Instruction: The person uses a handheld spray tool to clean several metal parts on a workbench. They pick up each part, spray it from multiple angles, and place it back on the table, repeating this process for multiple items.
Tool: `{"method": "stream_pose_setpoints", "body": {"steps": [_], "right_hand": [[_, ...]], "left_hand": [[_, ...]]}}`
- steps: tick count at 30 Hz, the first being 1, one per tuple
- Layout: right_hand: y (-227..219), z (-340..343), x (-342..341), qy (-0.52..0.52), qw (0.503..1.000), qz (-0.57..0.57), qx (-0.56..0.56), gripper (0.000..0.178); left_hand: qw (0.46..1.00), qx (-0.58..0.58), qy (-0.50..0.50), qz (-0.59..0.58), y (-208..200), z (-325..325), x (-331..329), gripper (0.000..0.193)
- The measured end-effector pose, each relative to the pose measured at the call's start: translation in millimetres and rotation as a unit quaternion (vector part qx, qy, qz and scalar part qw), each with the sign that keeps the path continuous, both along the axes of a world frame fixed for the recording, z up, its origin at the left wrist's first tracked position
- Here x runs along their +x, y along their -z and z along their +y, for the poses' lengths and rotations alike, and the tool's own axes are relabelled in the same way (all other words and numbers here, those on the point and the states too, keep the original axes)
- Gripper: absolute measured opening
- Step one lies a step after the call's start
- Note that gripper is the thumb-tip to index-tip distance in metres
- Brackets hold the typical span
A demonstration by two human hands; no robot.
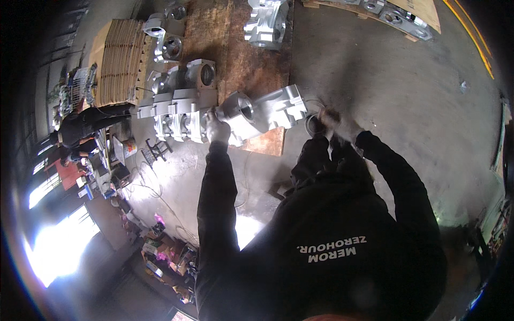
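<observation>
A silver-grey cast metal housing [274, 109] with a large round bore lies tilted across the near edge of the brown board. My left hand [217, 130], in a pale glove, is closed on the housing's left end. More cast housings [184, 101] stand in a row right beside that hand. Off the housing's right end, my right hand [341, 124] is smeared by motion; its fingers and anything in them cannot be made out. Between the right hand and the housing is a dark ring-shaped thing [315, 124], partly hidden.
The worn brown board [235, 32] on the floor carries another casting [266, 24] farther away. Stacked cardboard sheets [119, 61] stand at the left, near a person in dark clothes [88, 125]. More castings [393, 18] lie on a pallet at the far right. Cables [155, 184] cross the floor.
</observation>
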State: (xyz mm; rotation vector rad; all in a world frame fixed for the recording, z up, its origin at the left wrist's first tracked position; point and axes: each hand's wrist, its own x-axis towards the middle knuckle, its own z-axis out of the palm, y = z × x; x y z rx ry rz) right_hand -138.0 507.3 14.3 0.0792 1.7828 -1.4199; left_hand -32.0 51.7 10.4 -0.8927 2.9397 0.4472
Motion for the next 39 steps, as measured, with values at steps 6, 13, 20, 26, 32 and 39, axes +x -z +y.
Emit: {"method": "stream_pose_setpoints", "body": {"steps": [6,13,20,26,32,39], "right_hand": [[102.4,-11.3,33.3,-0.093,0.995,0.022,-0.029,0.058],[12.9,-16.6,25.3,-0.056,0.993,-0.056,-0.085,0.047],[38.3,-18.8,34.7,-0.012,0.991,-0.071,-0.110,0.048],[22.0,-19.2,26.2,-0.111,0.973,-0.201,0.030,0.058],[100.5,-16.7,51.7,-0.106,0.994,0.013,-0.035,0.050],[68.2,-19.4,56.8,-0.063,0.996,-0.015,-0.066,0.034]], "left_hand": [[0.958,-0.139,0.093,-0.235,-44.8,57.3,-8.7,0.132],[0.974,-0.150,0.094,-0.141,-7.7,41.9,3.9,0.122],[0.974,-0.149,0.108,-0.135,-1.2,43.8,2.8,0.125],[0.962,-0.181,0.113,-0.169,1.4,32.9,9.0,0.129],[0.961,-0.169,0.113,-0.188,-10.8,44.4,-13.7,0.127],[0.955,-0.232,0.124,-0.133,-4.4,39.2,3.1,0.081]]}}
